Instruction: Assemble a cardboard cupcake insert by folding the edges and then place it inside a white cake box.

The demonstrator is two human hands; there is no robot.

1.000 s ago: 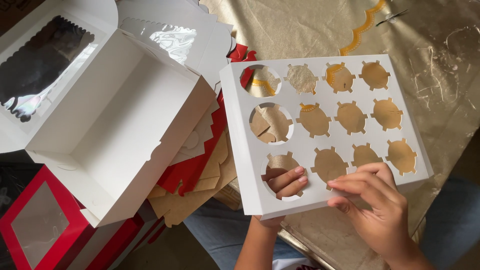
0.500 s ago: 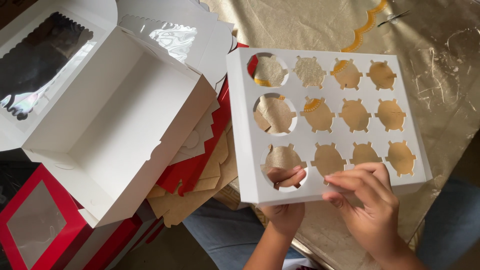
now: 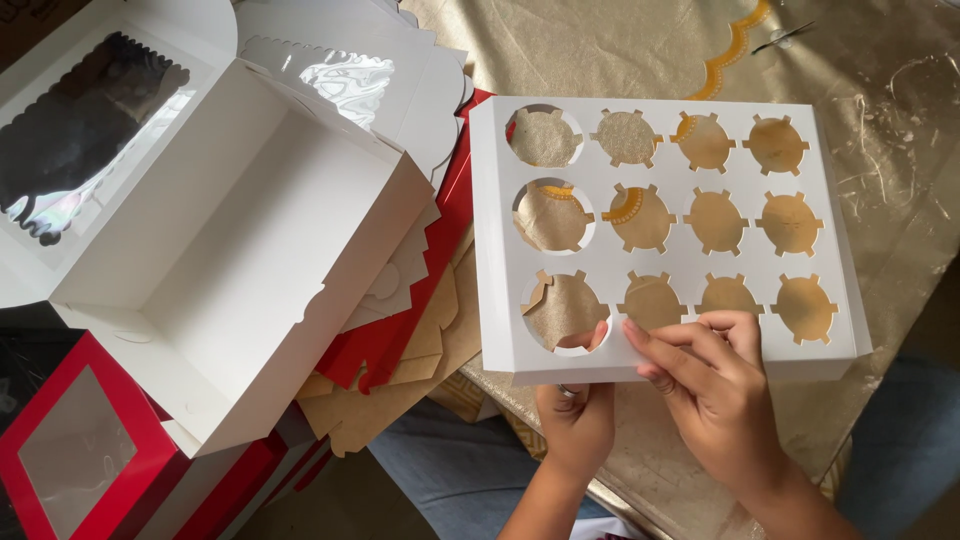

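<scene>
A white cardboard cupcake insert [image 3: 845,270] with several round notched holes is held flat above a gold tablecloth. My left hand [image 3: 575,415] grips its near edge from below, a fingertip showing up through the nearest left hole. My right hand [image 3: 715,385] rests on top of the near edge, fingers pressing the card between two holes of the front row. An open white box [image 3: 230,270] with a windowed lid stands to the left.
A red windowed box [image 3: 75,455] lies at the lower left. Flat white, red and brown box blanks [image 3: 400,330] are stacked between the open box and the insert. The gold tablecloth [image 3: 900,120] covers the table on the right.
The insert has shifted to the right and slightly away. My left fingers, earlier poking well through the near hole, now show only a fingertip. My right hand stays on the near edge.
</scene>
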